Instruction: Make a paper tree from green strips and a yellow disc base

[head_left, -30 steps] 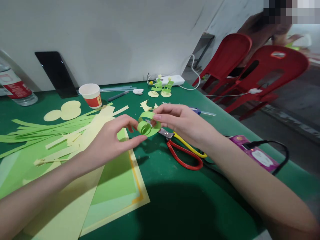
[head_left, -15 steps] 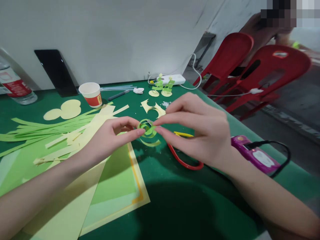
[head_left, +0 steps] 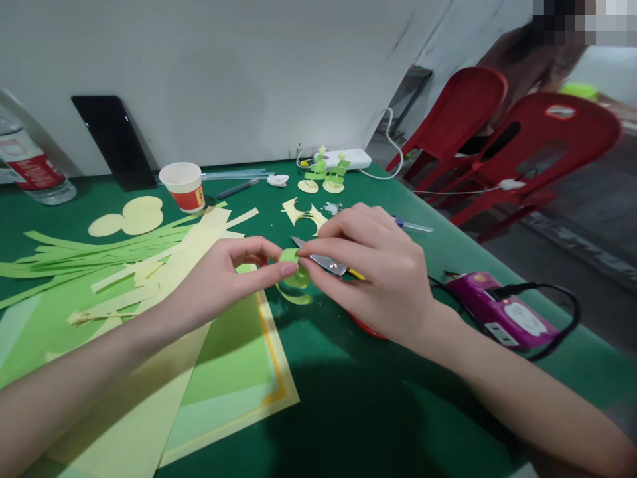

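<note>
A curled green paper strip (head_left: 293, 297) hangs in loops between my two hands, above the green table. My left hand (head_left: 243, 262) pinches its left side between thumb and forefinger. From the right, my right hand (head_left: 368, 272) pinches the same strip with its fingertips. Scissors (head_left: 331, 264) with metal blades lie on the table beneath my right hand, which hides most of their handles. Past my hands lie cream paper offcuts (head_left: 294, 211) with curved cuts. Two small green paper plants (head_left: 334, 174) on round cream bases stand farther back.
Green paper strips (head_left: 99, 249) and cream sheets (head_left: 184, 259) cover the left side. A paper cup (head_left: 182, 187), a bottle (head_left: 34, 162), a phone (head_left: 114, 143) and a pen (head_left: 237, 188) sit behind. On the right are a purple power unit (head_left: 502, 312) and red chairs (head_left: 547, 146) near a person.
My right hand has shifted left and down, uncovering the scissor blades and a blue-ended tool behind it. The curled strip now looks more bunched between my fingers.
</note>
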Available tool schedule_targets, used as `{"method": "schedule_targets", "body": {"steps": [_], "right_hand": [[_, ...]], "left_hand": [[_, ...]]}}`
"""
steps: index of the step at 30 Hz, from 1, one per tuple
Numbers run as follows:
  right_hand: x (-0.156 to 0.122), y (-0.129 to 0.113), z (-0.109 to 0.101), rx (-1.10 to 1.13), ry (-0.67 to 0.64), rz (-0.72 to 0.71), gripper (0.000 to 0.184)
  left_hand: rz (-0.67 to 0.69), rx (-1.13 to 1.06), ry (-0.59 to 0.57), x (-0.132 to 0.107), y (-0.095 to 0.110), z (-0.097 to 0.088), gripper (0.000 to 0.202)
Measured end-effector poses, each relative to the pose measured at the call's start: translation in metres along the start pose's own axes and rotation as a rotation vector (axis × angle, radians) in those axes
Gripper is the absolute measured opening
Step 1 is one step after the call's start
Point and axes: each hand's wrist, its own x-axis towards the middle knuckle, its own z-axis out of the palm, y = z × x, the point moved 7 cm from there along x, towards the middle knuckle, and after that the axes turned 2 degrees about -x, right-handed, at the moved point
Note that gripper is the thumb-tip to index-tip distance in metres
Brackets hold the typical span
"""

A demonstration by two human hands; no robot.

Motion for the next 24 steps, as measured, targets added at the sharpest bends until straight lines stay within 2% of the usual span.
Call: {"method": "schedule_targets", "body": {"steps": [2,4,6,8,11,14,16,20,24], "right_hand": [[0.002,0.006,-0.006,0.057,0.009,0.074,0.016],[0.004,0.014,-0.012,0.123,0.014,0.177,0.016],[0.005,0.020,-0.015,0.217,-0.006,0.269,0.016],[0.005,0.024,-0.012,0.327,-0.053,0.331,0.015],[0.003,0.023,-0.003,0.452,-0.133,0.357,0.013],[0.003,0.016,0.005,0.503,-0.168,0.288,0.012],[0.003,0.010,0.004,0.444,-0.126,0.169,0.012],[0.002,-0.002,-0.006,0.192,0.030,-0.121,0.012],[-0.001,-0.004,-0.012,0.081,0.117,-0.227,0.012]], "left_hand": [[0.012,-0.024,0.079,0.003,-0.005,-0.010,0.023],[0.032,-0.136,0.205,0.006,-0.011,-0.023,0.029],[0.023,-0.250,0.245,0.009,-0.019,-0.029,0.027],[0.028,-0.291,0.212,0.011,-0.021,-0.026,0.021],[0.058,-0.301,0.060,0.009,-0.014,-0.010,0.020],[0.045,-0.298,-0.103,0.002,-0.007,0.008,0.022],[0.022,-0.292,-0.163,-0.002,-0.005,0.015,0.024],[-0.027,-0.381,-0.197,-0.006,-0.005,0.019,0.024],[-0.050,-0.474,-0.232,-0.008,-0.005,0.020,0.011]]}}
